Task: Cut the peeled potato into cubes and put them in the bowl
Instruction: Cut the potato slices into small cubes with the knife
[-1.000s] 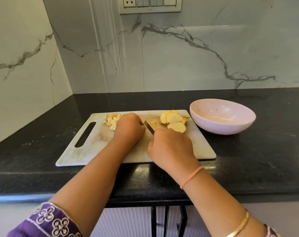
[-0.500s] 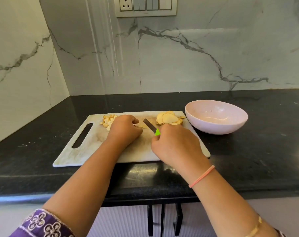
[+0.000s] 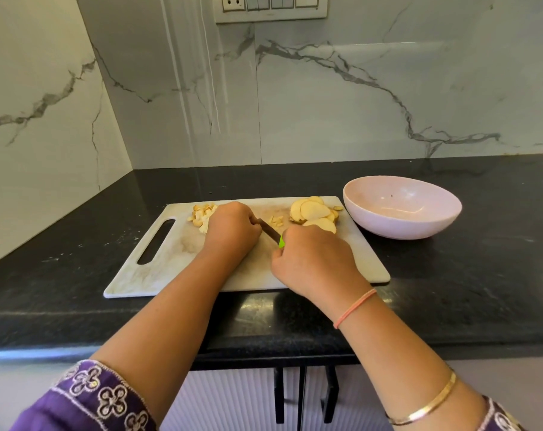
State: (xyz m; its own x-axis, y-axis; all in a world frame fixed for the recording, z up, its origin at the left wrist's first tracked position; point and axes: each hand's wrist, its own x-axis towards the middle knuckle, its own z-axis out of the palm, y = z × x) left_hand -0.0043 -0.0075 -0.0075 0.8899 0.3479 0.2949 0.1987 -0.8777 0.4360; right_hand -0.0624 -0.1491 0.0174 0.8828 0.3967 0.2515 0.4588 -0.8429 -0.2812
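Hands first, from the head view: the right hand [image 3: 313, 259] is gripping the knife [image 3: 270, 230] by its green handle, angling the blade toward the left hand [image 3: 233, 228]. That hand is curling knuckles-up on the cutting board [image 3: 177, 265], and I cannot tell what it is pinning, probably potato being steadied for the cut. Potato slices [image 3: 313, 211] are lying stacked at the board's far right, near the bowl [image 3: 404, 227], handy for transfer. Cut pieces [image 3: 201, 214] are lying piled behind the left hand. No potato is showing in the bowl.

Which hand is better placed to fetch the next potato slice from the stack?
Left, probably. The right hand is nearer the slices but grips the knife; the left hand shows no tool.
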